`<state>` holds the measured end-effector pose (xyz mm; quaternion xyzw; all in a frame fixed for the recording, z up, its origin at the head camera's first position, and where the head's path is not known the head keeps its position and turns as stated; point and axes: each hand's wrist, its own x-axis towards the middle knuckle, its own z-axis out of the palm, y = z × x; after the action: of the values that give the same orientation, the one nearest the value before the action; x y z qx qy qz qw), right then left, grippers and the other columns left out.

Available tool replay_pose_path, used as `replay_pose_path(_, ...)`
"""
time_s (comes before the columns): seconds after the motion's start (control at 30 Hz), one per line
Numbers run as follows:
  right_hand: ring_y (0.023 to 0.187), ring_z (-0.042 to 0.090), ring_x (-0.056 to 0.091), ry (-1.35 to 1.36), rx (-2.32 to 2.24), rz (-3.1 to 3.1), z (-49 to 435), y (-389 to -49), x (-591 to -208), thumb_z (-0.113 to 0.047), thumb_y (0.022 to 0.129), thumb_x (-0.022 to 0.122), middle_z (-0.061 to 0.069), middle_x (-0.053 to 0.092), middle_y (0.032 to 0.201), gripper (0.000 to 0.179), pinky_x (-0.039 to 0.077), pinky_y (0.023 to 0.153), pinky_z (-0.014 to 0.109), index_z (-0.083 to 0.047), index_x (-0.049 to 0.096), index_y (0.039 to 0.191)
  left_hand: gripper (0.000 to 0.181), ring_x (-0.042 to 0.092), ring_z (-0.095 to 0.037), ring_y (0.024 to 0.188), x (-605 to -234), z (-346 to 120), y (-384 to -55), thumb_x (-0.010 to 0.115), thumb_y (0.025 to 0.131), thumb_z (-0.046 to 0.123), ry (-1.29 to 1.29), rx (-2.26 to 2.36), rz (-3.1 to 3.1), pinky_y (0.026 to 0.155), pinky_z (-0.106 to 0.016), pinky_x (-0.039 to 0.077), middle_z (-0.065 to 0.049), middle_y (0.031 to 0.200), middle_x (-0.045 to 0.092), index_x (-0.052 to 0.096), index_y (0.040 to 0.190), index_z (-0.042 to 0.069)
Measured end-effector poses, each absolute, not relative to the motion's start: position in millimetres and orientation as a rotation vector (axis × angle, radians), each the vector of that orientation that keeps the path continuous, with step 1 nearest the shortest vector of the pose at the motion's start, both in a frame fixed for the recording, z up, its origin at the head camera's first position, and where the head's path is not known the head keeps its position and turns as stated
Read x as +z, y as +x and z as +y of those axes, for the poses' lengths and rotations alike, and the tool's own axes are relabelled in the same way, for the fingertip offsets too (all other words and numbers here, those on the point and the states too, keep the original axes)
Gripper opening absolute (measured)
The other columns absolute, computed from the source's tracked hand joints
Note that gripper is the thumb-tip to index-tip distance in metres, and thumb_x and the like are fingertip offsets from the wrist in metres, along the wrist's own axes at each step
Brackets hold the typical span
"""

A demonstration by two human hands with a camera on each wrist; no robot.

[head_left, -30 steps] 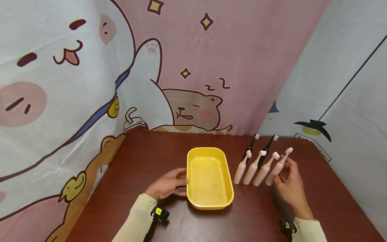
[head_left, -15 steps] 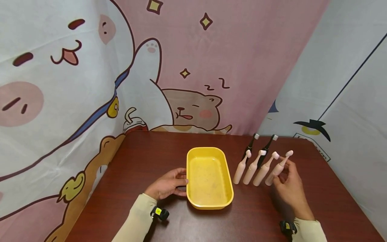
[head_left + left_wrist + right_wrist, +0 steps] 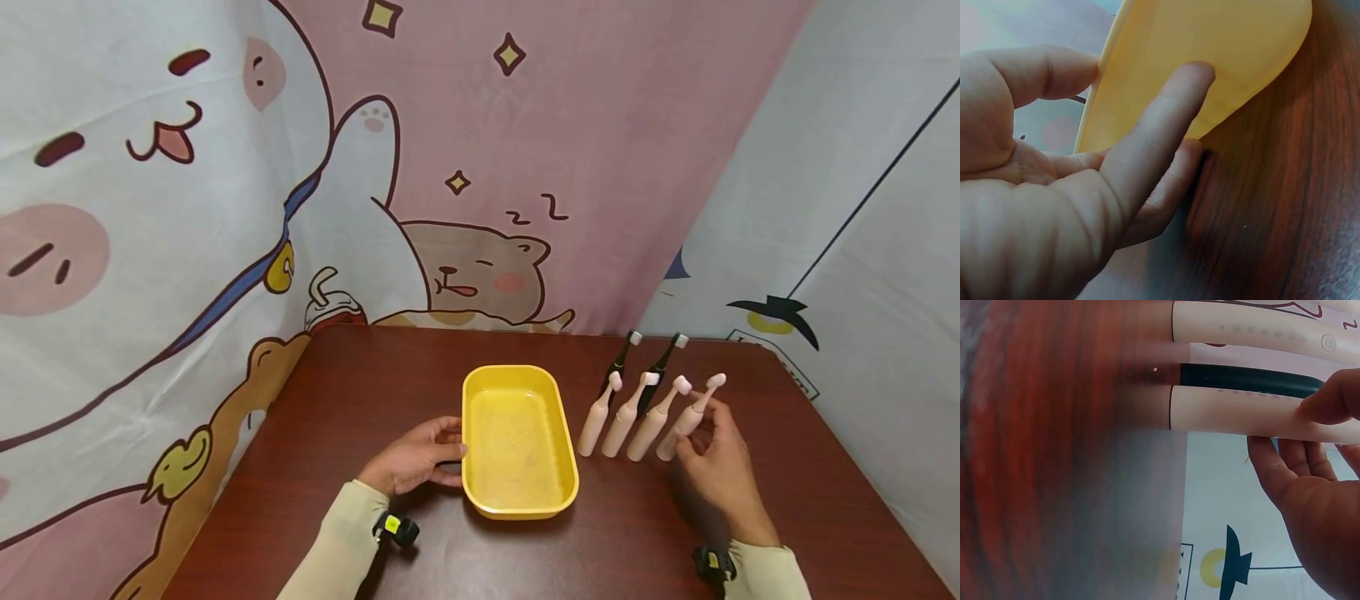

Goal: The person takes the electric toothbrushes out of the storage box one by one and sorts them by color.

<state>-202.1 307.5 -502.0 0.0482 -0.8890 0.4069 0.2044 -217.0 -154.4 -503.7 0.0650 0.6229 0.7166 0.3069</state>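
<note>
In the head view, my left hand [image 3: 416, 457] rests its fingers against the left side of a yellow plastic tray [image 3: 519, 450], thumb at the rim. The left wrist view shows extended fingers [image 3: 1160, 119] against the tray's outer wall. My right hand [image 3: 720, 467] holds the rightmost pale pink electric toothbrush [image 3: 684, 429], which stands on its base, leaning slightly right. In the right wrist view, the thumb [image 3: 1338, 397] lies on one side of its handle, other fingers on the opposite side. More pale pink electric toothbrushes [image 3: 621, 423] stand to its left in a row.
Behind the pink row stand two black electric toothbrushes [image 3: 660, 367], partly hidden by it. All stand on a dark red-brown wooden table [image 3: 360, 375]. A cartoon-printed cloth [image 3: 585, 125] hangs behind the table and down its left and right sides.
The rightmost pink toothbrush's brush head has dipped slightly and turned a little under the right fingers. The left hand and the tray hold still.
</note>
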Motion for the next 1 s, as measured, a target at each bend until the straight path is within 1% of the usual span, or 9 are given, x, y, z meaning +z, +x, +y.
replay_pose_path(0.27, 0.109, -0.021, 0.044, 0.143, 1.169, -2.465, 307, -201, -499, 0.007, 0.088, 0.075, 0.027, 0.055, 0.134, 0.074, 0.043, 0.086, -0.005, 0.005, 0.039, 0.152, 0.06, 0.069, -0.037, 0.117, -503, -155, -216, 0.058, 0.106, 0.005, 0.178, 1.881, 1.655, 0.09, -0.051, 0.065, -0.034, 0.145, 0.048, 0.031, 0.158, -0.007)
replay_pose_path(0.33, 0.11, -0.017, 0.045, 0.137, 1.165, -2.469, 307, -200, -497, 0.006, 0.088, 0.077, 0.027, 0.053, 0.136, 0.076, 0.042, 0.086, -0.005, 0.005, 0.038, 0.153, 0.06, 0.069, -0.037, 0.117, -503, -155, -216, 0.059, 0.106, 0.005, 0.177, 1.879, 1.659, 0.09, -0.05, 0.065, -0.034, 0.146, 0.048, 0.031, 0.158, -0.007)
replay_pose_path(0.47, 0.12, 0.015, 0.056, 0.08, 1.113, -2.498, 305, -194, -490, 0.001, 0.09, 0.077, 0.028, 0.051, 0.139, 0.077, 0.037, 0.086, -0.007, 0.004, 0.036, 0.155, 0.061, 0.069, -0.038, 0.118, -502, -155, -216, 0.059, 0.106, 0.005, 0.174, 1.875, 1.663, 0.09, -0.05, 0.065, -0.034, 0.147, 0.048, 0.031, 0.158, -0.007)
replay_pose_path(0.57, 0.126, 0.042, 0.054, 0.011, 1.07, -2.512, 302, -188, -481, -0.006, 0.092, 0.075, 0.027, 0.05, 0.144, 0.077, 0.031, 0.087, -0.005, 0.0, 0.035, 0.158, 0.061, 0.069, -0.039, 0.119, -501, -156, -216, 0.059, 0.106, 0.005, 0.176, 1.873, 1.661, 0.09, -0.051, 0.065, -0.035, 0.147, 0.047, 0.031, 0.158, -0.007)
replay_pose_path(0.63, 0.129, 0.045, 0.053, -0.035, 1.045, -2.494, 299, -184, -474, -0.008, 0.092, 0.075, 0.025, 0.05, 0.146, 0.077, 0.03, 0.087, -0.001, -0.004, 0.037, 0.159, 0.062, 0.069, -0.039, 0.119, -501, -156, -217, 0.06, 0.106, 0.006, 0.178, 1.872, 1.66, 0.091, -0.051, 0.065, -0.035, 0.148, 0.047, 0.031, 0.159, -0.007)
replay_pose_path(0.7, 0.129, 0.043, 0.053, -0.063, 1.026, -2.449, 296, -180, -467, -0.008, 0.09, 0.076, 0.023, 0.052, 0.146, 0.076, 0.03, 0.089, 0.001, -0.006, 0.041, 0.158, 0.062, 0.069, -0.038, 0.119, -501, -156, -217, 0.06, 0.105, 0.006, 0.178, 1.872, 1.659, 0.091, -0.051, 0.065, -0.034, 0.149, 0.048, 0.031, 0.159, -0.006)
replay_pose_path(0.77, 0.124, 0.035, 0.056, -0.069, 0.997, -2.379, 293, -178, -461, -0.005, 0.087, 0.078, 0.021, 0.056, 0.143, 0.073, 0.031, 0.089, 0.001, -0.006, 0.048, 0.154, 0.062, 0.07, -0.037, 0.119, -501, -157, -217, 0.059, 0.105, 0.006, 0.175, 1.871, 1.662, 0.092, -0.051, 0.064, -0.034, 0.148, 0.049, 0.031, 0.159, -0.006)
replay_pose_path(0.87, 0.114, 0.011, 0.055, -0.04, 0.934, -2.254, 288, -175, -453, -0.001, 0.083, 0.077, 0.02, 0.061, 0.133, 0.063, 0.031, 0.09, 0.003, -0.002, 0.059, 0.144, 0.061, 0.069, -0.038, 0.12, -498, -158, -216, 0.059, 0.106, 0.008, 0.167, 1.864, 1.698, 0.094, -0.052, 0.064, -0.034, 0.145, 0.051, 0.031, 0.159, -0.006)
replay_pose_path(1.0, 0.104, -0.015, 0.042, 0.049, 0.838, -2.108, 277, -168, -442, -0.005, 0.084, 0.072, 0.025, 0.065, 0.115, 0.042, 0.03, 0.086, 0.005, 0.005, 0.069, 0.124, 0.061, 0.064, -0.043, 0.128, -488, -156, -211, 0.058, 0.109, 0.019, 0.167, 1.781, 1.954, 0.097, -0.055, 0.062, -0.031, 0.148, 0.051, 0.031, 0.16, -0.004)
